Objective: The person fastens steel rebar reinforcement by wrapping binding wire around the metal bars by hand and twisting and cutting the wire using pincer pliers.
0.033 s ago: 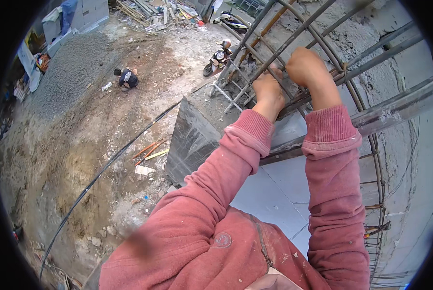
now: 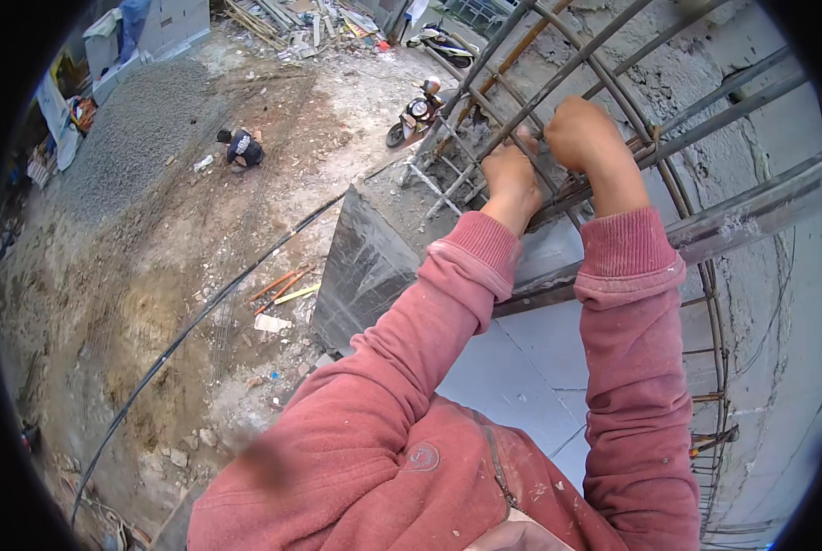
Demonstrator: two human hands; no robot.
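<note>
Among a lattice of steel rebar, both of my pink-sleeved arms reach up to the concrete top. My left hand is closed at the crossed bars, its fingers partly behind them; what it grips is hidden. Just right of it and slightly higher, my right hand makes a fist against the bars, and I cannot make out what is inside. A thick metal pipe runs diagonally below both hands. A dark sloped board lies to the lower left of the bar ends.
Far below on the dirt ground, a person crouches beside a gravel pile. Two parked motorbikes stand near scrap wood. A black cable crosses the left side. Rough concrete and more rebar continue down the right.
The bars and both hands sit very slightly lower in the picture, as if the view shifted a little. The grip of my hands looks the same.
</note>
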